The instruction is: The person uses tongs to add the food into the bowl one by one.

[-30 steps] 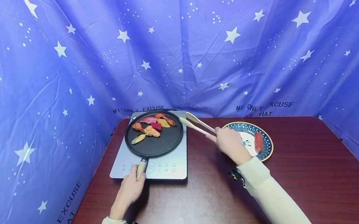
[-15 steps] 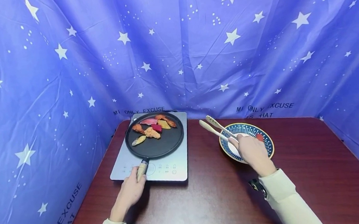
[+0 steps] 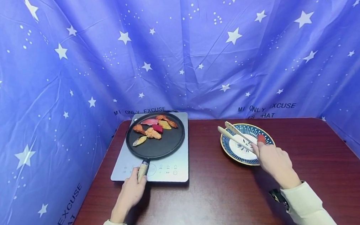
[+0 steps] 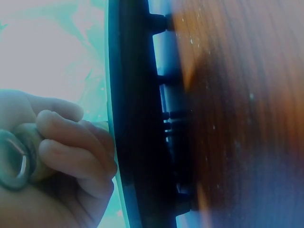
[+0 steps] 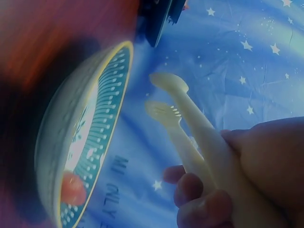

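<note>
In the head view my left hand (image 3: pixel 130 192) grips the wooden handle (image 3: pixel 142 170) of a round black frying pan (image 3: pixel 151 149). The left wrist view shows its fingers curled round the handle, near a metal ring at the end. Several food pieces lie in the pan, among them a crumbly golden piece (image 3: pixel 153 133), a dark red block (image 3: pixel 157 128) and a pink slice (image 3: pixel 149 122). My right hand (image 3: pixel 275 161) holds pale tongs (image 5: pixel 199 116), tips apart with nothing between them, over a blue-patterned deep plate (image 3: pixel 242 160). A red sausage (image 5: pixel 72 188) sits in the plate, partly hidden by this hand in the head view.
The pan stands on a silver induction cooker (image 3: pixel 179 162) at the left of the dark red wooden table (image 3: pixel 213 195). Behind and beside the table hangs a blue curtain (image 3: pixel 174 48) with white stars. A dark cable shows behind the cooker.
My right hand has moved right and toward me with the tongs, from beside the pan to over the deep plate. The left hand and pan stay in place.
</note>
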A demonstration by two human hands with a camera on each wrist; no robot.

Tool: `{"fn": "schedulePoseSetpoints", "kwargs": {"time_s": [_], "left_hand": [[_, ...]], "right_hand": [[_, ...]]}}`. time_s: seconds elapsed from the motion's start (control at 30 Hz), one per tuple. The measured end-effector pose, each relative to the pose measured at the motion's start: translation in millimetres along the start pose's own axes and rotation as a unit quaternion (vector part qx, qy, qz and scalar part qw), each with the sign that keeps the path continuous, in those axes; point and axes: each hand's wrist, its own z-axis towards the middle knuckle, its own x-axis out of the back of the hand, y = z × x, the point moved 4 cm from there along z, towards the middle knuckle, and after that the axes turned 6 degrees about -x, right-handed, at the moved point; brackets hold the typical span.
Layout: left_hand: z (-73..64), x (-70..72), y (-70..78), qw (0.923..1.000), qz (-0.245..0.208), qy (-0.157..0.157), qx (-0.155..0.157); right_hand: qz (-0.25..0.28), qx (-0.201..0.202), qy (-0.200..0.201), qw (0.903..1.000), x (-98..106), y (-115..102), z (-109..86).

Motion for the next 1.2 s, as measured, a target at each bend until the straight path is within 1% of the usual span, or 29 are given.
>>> {"fn": "schedulePoseSetpoints", "kwargs": {"time_s": [0.13, 0.23, 0.43, 0.63, 0.83, 0.9, 1.07, 1.2], "left_hand": [[0.1, -0.4, -0.6, 1.0000, 0.001, -0.001, 0.001], [0.3, -1.0, -1.0, 1.0000, -0.001, -0.002, 0.002], [-0.5, -0.7, -0.7, 1.0000, 0.000, -0.001, 0.000], [-0.9, -0.7, 0.1, 1.0000, 0.003, 0.000, -0.005], [0.0, -0.6, 1.1, 0.9999, 0.004, 0.004, -0.012], [0.1, -0.6, 1.1, 0.9999, 0.004, 0.003, -0.012], [-0.7, -0.7, 0.8, 0.9999, 0.003, 0.003, -0.012], [-0.7, -0.7, 1.0, 0.9999, 0.004, 0.003, -0.012]], "right_hand": [[-0.007, -0.007, -0.007, 0.9999, 0.3, 12.9, -6.9], [-0.012, -0.016, -0.020, 0.9996, -0.3, 23.2, -12.8], [-0.010, -0.025, -0.023, 0.9994, 0.4, 42.3, -25.3], [-0.006, -0.051, -0.033, 0.9981, 4.7, 57.2, -33.9], [-0.002, -0.070, -0.022, 0.9973, 13.1, 67.0, -42.3], [-0.001, -0.078, -0.025, 0.9966, 15.6, 69.8, -44.8], [-0.006, -0.099, -0.045, 0.9940, 18.2, 78.4, -48.1], [-0.007, -0.109, -0.052, 0.9927, 19.8, 81.7, -49.7]]}}
